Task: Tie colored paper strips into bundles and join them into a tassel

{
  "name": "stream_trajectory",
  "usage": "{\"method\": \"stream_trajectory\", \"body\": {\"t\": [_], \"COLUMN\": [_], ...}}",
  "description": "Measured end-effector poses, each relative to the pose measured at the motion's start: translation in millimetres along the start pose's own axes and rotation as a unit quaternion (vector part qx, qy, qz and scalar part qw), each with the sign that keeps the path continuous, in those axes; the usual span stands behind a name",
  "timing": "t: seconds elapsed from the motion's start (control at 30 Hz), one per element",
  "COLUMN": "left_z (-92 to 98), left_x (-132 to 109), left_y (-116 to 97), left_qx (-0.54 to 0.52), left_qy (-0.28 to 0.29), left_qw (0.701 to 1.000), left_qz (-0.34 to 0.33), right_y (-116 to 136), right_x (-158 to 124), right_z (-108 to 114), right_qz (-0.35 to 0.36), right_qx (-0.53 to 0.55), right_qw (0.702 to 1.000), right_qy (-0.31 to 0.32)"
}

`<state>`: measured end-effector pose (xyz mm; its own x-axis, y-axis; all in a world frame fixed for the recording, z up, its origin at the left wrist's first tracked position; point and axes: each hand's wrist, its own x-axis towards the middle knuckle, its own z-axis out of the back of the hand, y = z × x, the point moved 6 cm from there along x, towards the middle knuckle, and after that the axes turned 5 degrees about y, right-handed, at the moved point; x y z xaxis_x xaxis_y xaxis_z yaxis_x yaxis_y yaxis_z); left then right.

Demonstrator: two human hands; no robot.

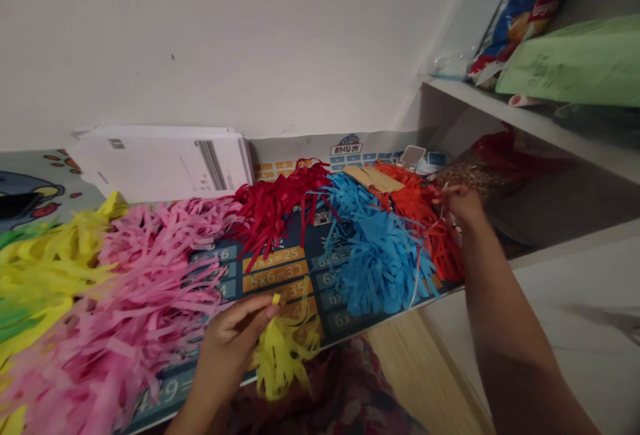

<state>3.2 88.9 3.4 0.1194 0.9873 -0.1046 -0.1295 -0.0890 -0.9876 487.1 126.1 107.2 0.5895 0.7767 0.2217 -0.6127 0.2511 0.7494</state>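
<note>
My left hand [235,338] is closed in a pinch on a bunch of yellow paper strips [285,348] that hangs over the near edge of the desk. My right hand [463,205] reaches far right, its fingers closed on strips at the edge of the orange paper-strip pile [425,212]. Between the hands lie a blue strip pile [373,252] and a red strip pile [275,205]. A large pink strip pile [145,282] lies left of my left hand.
A yellow strip heap [45,265] lies at far left. A multiplication-table mat [280,275] covers the desk. White boxes [165,162] lean on the wall. A shelf unit [525,122] at right holds a crisp bag [525,12] and a green sheet [585,62].
</note>
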Motion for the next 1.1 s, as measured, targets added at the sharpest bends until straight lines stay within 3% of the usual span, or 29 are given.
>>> {"method": "stream_trajectory", "body": {"t": [0.13,0.17,0.23,0.3,0.37,0.5,0.83,1.1], "left_z": [-21.0,-29.8,-42.5,-46.8,-44.2,-33.3,-31.9,-34.6], "left_x": [-1,-2,-3,-4,-7,-12,-15,-16], "left_y": [6,5,3,2,1,2,4,5], "left_qx": [-0.217,-0.262,-0.327,-0.368,-0.39,-0.396,-0.402,-0.361], "left_qy": [-0.008,0.008,0.028,0.036,0.035,0.029,0.029,0.039], "left_qw": [0.971,0.957,0.932,0.914,0.906,0.907,0.907,0.923], "left_qz": [0.105,0.128,0.155,0.165,0.161,0.14,0.126,0.126], "right_y": [51,67,96,115,123,124,131,124], "right_x": [-74,-101,-158,-204,-229,-240,-246,-243], "right_z": [-32,-49,-91,-122,-144,-161,-151,-155], "right_qz": [0.02,0.048,0.092,0.128,0.144,0.139,0.17,0.145], "right_qx": [0.08,0.088,0.094,0.118,0.137,0.144,0.124,0.149], "right_qw": [0.994,0.986,0.947,0.913,0.898,0.898,0.898,0.905], "right_qy": [0.076,0.133,0.292,0.368,0.393,0.391,0.386,0.372]}}
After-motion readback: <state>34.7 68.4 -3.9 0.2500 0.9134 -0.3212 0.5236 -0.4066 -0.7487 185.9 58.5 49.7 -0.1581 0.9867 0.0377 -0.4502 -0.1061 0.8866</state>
